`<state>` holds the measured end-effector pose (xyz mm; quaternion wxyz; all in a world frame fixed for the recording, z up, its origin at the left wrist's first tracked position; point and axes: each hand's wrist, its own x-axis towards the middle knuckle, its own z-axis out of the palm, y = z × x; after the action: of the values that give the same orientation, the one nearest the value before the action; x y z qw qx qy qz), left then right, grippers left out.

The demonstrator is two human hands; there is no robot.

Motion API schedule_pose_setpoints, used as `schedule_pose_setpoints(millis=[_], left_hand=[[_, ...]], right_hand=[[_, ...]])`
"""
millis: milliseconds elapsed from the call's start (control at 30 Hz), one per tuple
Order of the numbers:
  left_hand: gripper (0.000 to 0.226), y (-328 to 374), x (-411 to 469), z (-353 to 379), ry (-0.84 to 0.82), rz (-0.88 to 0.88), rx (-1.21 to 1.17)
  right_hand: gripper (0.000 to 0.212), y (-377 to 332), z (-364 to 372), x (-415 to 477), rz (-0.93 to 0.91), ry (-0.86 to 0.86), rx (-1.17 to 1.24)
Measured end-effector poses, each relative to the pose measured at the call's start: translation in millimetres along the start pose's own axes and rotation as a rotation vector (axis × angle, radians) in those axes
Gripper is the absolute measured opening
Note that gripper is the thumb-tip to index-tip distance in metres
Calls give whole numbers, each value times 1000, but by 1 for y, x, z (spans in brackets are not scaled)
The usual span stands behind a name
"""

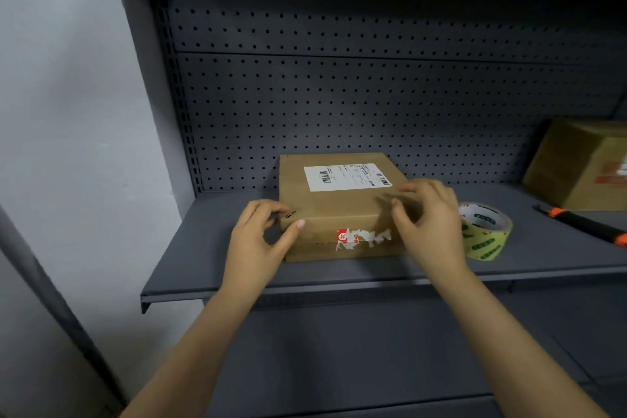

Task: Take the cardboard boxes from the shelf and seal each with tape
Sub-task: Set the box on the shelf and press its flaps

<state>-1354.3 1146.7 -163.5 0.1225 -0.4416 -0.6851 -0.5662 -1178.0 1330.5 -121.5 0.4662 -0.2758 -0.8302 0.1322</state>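
Seemingly a light, stiff box [339, 210] — best taken by its ends. The left hand [261, 234] pinches the near-left corner; the right hand [429, 219] is blurred — grip cannot be told.

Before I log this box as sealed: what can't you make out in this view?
Head view:
Grip of the right hand on the box: lost in motion blur.
Print on the label: too small to read.
Part of the second box: past the right edge.
End of the tool: past the right edge; kind unclear.
Tape on the box's top seam: right hand and blur hide it.
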Motion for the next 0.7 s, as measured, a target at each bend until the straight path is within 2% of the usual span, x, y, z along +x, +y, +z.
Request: schedule_pose_setpoints(millis=[133, 300, 400, 600, 700], left_hand=[[23, -10, 8, -9, -76, 65, 36], [34, -18, 13, -17, -155, 202, 156], [29, -22, 16, -16, -179, 261, 184], [27, -28, 21, -12, -196, 385, 244], [25, -28, 18, -12, -158, 365, 192]], right_hand=[[12, -41, 19, -2, -214, -241, 100], [25, -62, 49, -1, -344, -438, 91], [28, -60, 57, -1, -379, -452, 92], [20, -54, 60, -4, -449, -448, 74], [20, -54, 59, -3, -477, -451, 49]])
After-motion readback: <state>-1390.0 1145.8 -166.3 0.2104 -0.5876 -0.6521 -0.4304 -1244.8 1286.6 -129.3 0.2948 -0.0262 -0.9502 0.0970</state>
